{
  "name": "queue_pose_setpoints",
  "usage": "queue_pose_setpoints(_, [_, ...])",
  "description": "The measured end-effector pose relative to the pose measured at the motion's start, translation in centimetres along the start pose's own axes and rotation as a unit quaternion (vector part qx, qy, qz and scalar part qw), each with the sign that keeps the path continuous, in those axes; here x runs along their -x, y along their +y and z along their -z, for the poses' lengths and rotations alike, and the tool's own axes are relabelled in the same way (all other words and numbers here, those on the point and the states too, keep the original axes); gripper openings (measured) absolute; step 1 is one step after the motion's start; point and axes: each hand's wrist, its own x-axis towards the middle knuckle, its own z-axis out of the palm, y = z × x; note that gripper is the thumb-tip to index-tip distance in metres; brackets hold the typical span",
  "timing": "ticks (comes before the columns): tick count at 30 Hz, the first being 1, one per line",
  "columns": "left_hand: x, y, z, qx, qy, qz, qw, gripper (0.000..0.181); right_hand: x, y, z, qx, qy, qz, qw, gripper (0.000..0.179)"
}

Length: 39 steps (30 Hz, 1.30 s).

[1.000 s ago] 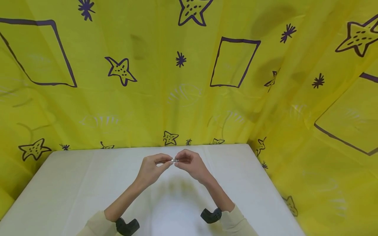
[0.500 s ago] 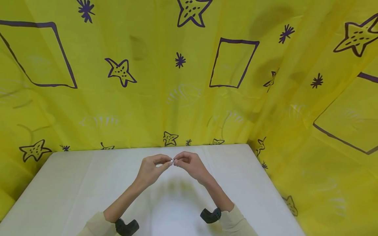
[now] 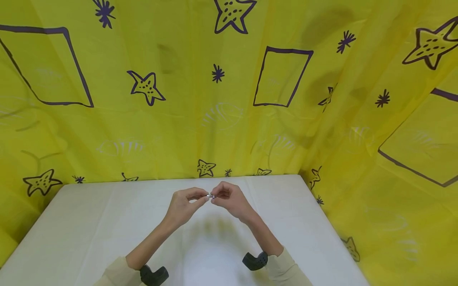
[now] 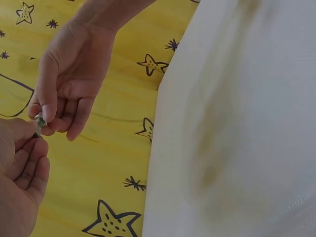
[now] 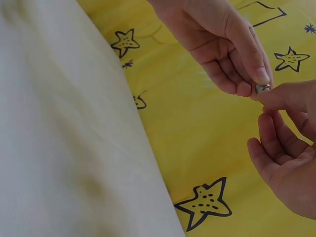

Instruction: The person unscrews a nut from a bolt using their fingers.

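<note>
A small silver metal piece, bolt-like in shape (image 3: 210, 196), is held level between both hands above the far part of the table. My left hand (image 3: 181, 205) pinches its left end between thumb and forefinger. At the other end, the thumb and fingertips of my right hand (image 3: 233, 200) pinch it. In the left wrist view a rounded metal end (image 4: 39, 120) shows under the right thumb, with a narrower shank toward the left fingers. Only a bit of the metal piece (image 5: 261, 88) shows in the right wrist view; the fingertips cover the rest.
A white-covered table (image 3: 118, 222) lies below the hands. Yellow curtains (image 3: 179, 131) with dark stars and outlined shapes stand along its back and right side. A black curved device (image 3: 154, 275) is on the left wrist, and another black device (image 3: 255, 261) on the right.
Half a second ago the right fingertips were closer to the left ones, covering more of the metal piece. They have since shifted back right, so more of it shows. The left hand hardly moves.
</note>
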Motion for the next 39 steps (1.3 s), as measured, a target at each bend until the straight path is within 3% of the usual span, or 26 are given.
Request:
queue_pose_setpoints(7, [0.11, 0.06, 0.16, -0.002, 0.001, 0.006, 1.0, 0.009, 0.02, 0.15, 0.25, 0.019, 0.016, -0.02, 0.9995, 0.023])
queue_pose_setpoints(13, [0.16, 0.05, 0.21, -0.001, 0.0, 0.01, 0.9999, 0.009, -0.19, 0.03, 0.28, 0.031, 0.011, -0.045, 0.9985, 0.015])
queue_pose_setpoints(27, [0.17, 0.08, 0.09, -0.008, 0.005, 0.012, 0.9999, 0.009, 0.09, 0.01, 0.34, 0.004, 0.004, -0.013, 0.9999, 0.015])
queue_pose_setpoints(39, [0.1, 0.23, 0.09, 0.0, 0.003, 0.008, 1.0, 0.009, -0.07, -0.09, 0.26, 0.023, 0.005, -0.049, 0.9985, 0.013])
